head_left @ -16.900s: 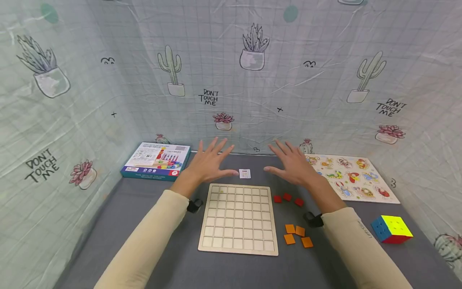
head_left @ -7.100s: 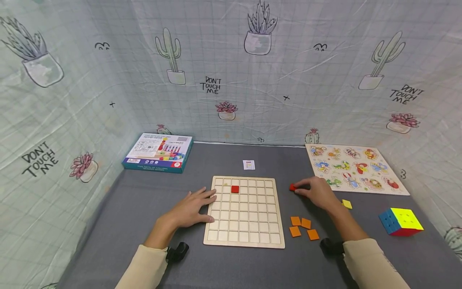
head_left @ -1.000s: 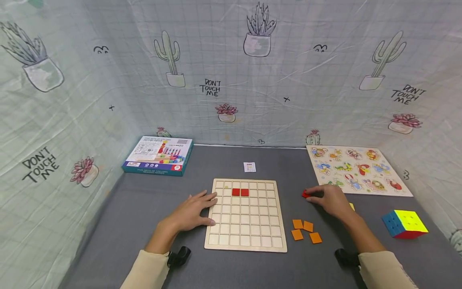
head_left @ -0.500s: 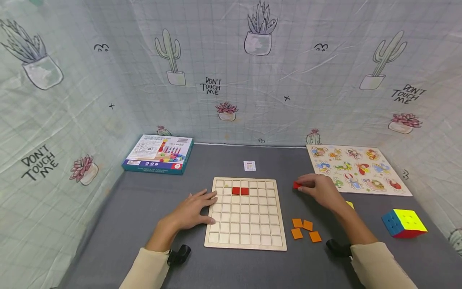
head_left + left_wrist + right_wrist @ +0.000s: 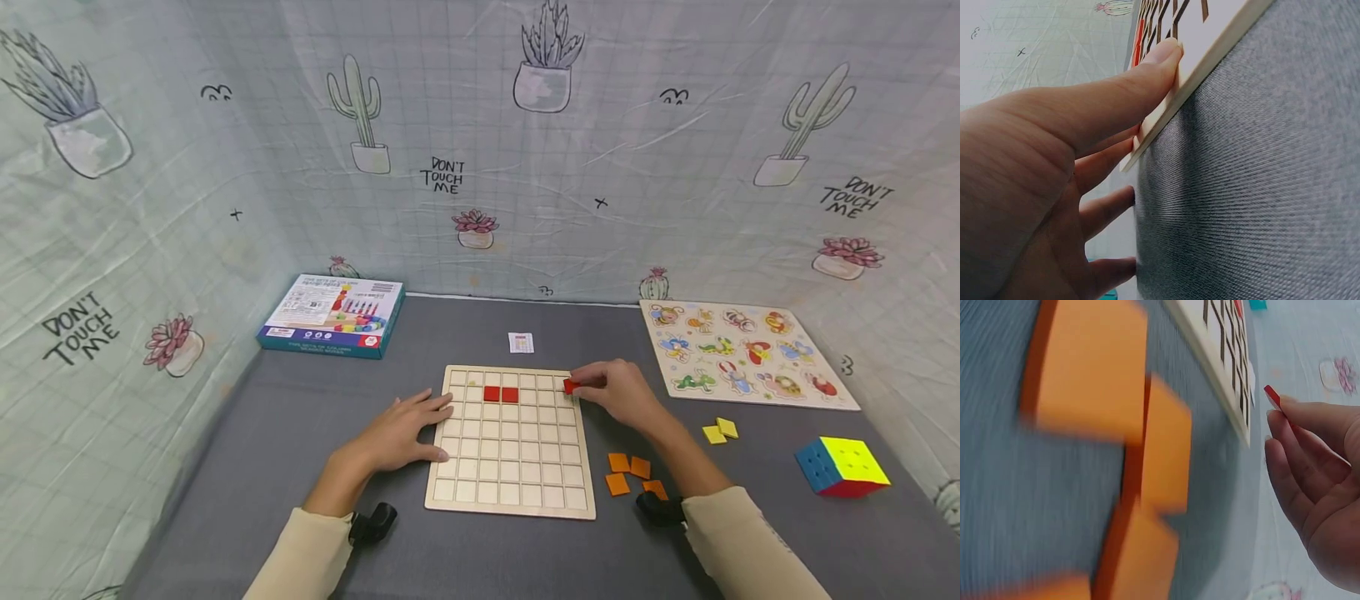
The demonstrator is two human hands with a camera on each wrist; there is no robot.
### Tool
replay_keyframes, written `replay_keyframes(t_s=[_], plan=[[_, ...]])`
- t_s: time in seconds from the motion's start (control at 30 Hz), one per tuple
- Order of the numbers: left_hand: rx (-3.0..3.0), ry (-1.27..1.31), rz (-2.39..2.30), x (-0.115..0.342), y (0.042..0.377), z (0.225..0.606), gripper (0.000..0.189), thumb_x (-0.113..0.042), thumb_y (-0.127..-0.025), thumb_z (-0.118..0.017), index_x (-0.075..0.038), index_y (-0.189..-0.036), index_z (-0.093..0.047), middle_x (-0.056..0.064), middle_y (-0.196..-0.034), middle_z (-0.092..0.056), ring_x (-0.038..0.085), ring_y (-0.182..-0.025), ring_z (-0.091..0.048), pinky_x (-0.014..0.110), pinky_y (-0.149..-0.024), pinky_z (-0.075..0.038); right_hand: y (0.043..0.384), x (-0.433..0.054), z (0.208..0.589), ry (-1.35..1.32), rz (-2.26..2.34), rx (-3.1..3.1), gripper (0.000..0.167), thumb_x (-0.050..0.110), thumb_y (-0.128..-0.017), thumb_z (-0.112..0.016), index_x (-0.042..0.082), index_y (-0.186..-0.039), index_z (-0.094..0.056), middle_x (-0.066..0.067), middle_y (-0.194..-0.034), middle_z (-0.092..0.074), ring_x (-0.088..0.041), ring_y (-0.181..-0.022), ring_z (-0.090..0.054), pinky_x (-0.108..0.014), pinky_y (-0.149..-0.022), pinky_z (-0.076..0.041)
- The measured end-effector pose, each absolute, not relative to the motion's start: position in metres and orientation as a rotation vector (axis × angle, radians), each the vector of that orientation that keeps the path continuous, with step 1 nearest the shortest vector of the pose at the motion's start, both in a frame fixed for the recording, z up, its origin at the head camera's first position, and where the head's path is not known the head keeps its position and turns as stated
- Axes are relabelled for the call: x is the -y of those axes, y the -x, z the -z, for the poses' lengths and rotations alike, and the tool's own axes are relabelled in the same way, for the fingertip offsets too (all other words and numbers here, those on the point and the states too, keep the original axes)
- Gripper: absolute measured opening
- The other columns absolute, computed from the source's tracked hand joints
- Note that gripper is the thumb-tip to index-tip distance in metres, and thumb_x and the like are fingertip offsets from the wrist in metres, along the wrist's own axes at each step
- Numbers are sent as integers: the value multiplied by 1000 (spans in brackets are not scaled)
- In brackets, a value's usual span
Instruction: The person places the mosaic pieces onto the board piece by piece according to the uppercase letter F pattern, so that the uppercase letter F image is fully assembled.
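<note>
A pale wooden grid board point(image 5: 510, 454) lies on the grey cloth. Two red square tiles point(image 5: 501, 394) sit side by side in its second row. My right hand point(image 5: 618, 392) pinches another red tile point(image 5: 570, 387) between thumb and fingertips, above the board's upper right edge; the right wrist view shows this tile point(image 5: 1272, 395) held up at the fingertips. My left hand point(image 5: 397, 437) rests at the board's left edge with fingers spread. In the left wrist view, the thumb point(image 5: 1147, 69) lies on the board's rim and two other fingertips touch the cloth.
Several orange tiles point(image 5: 618, 484) lie right of the board, one partly behind the right wrist strap. Two yellow tiles point(image 5: 715, 434) lie farther right, near a puzzle cube point(image 5: 842, 465). A bug puzzle board point(image 5: 750, 354), a small printed card point(image 5: 521, 342) and a flat box point(image 5: 333, 317) stand behind.
My right hand has carried the red tile leftward from the cloth to the board's right edge. The yellow tiles have come into full view. My left hand has stayed put.
</note>
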State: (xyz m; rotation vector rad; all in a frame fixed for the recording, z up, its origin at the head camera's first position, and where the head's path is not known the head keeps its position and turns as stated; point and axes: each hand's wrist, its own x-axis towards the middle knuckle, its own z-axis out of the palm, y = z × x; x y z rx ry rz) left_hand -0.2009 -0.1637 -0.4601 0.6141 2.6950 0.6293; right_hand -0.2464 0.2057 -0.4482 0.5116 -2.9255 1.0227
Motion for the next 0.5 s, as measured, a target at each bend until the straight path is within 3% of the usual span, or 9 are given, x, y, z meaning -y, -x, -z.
replay_keyframes(t_s=[0.23,0.5], plan=[[-2693,-606,-616,163,201,459,75,-41,-89,-78,-13,-152,-49,2,-167,-38,37,-159,-24,73,-123,-15,248,-170,448,-520,-1140,2973,24,15,-90,-78,7,-112,-79,-13,-116,-78,-23,-94,-73,-32,-77,-61],[-2695,-597,-637,163,201,458,74,-38,-89,-78,-12,-152,-50,2,-166,-39,37,-159,-25,73,-123,-14,246,-155,447,-520,-1175,2978,25,16,-89,-79,8,-112,-80,-11,-119,-77,-24,-98,-72,-35,-81,-61]])
